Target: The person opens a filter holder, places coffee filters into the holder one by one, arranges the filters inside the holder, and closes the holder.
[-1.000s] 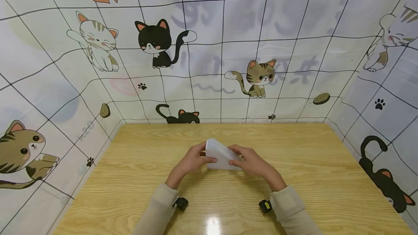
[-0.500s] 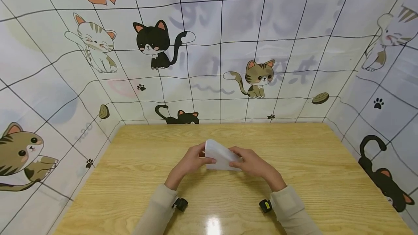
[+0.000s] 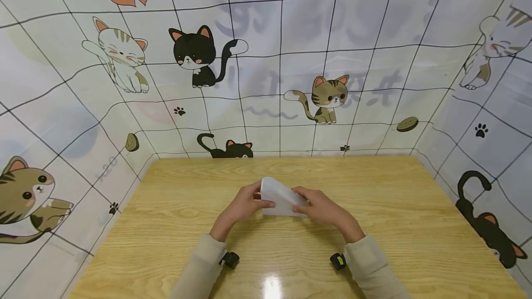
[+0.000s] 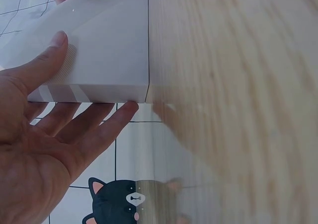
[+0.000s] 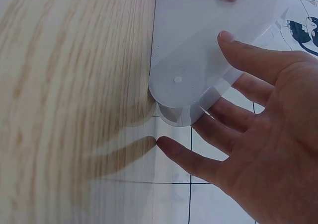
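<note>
A white plastic case point(image 3: 282, 199) stands on its long edge on the table, in the middle of the head view. Its tall side is at the left, and its top slopes down to the right. My left hand point(image 3: 246, 203) grips the tall end, thumb on the near face. At the low end my right hand point(image 3: 319, 204) holds it, thumb likewise on the near face and fingers behind. The right wrist view shows that end of the case point(image 5: 194, 60) rounded, with a small round pin. In the left wrist view, the fingers stretch along the case's point(image 4: 109, 45) narrow side.
The wooden table point(image 3: 174, 225) is glossy and reflects light near its front. Behind it and at both sides hangs a white sheet point(image 3: 266, 77) with grid lines and cartoon cats. A small black camera point(image 3: 230, 260) is worn at the left wrist, another camera point(image 3: 338, 261) at the right.
</note>
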A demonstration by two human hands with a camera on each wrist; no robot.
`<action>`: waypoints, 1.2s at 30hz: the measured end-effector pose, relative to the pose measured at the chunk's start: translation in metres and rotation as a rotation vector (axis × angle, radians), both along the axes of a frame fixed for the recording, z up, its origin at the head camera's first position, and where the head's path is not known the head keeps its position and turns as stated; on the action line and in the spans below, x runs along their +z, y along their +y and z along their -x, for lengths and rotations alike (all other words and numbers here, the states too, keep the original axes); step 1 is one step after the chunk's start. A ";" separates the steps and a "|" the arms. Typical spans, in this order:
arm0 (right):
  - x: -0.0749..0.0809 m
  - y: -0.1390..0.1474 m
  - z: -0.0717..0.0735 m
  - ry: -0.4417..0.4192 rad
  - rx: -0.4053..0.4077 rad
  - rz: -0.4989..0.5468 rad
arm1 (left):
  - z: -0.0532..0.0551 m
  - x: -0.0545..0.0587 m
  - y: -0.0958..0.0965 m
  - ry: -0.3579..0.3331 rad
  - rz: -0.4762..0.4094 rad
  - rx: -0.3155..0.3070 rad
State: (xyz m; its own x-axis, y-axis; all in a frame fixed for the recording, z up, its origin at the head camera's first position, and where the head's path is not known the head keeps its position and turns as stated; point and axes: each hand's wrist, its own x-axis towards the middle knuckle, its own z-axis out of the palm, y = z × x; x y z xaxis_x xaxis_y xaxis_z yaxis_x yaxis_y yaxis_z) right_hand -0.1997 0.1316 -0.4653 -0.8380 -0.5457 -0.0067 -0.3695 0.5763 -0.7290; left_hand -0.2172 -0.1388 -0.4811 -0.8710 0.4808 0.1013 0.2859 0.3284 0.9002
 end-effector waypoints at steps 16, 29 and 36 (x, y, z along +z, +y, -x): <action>-0.010 0.003 0.005 0.030 0.039 -0.047 | 0.001 -0.003 -0.002 0.005 0.042 0.014; -0.007 0.001 0.005 0.015 0.066 -0.047 | 0.001 0.002 -0.007 -0.013 0.055 0.016; 0.006 0.033 0.009 -0.109 0.096 -0.023 | 0.001 0.010 -0.028 -0.030 0.200 -0.088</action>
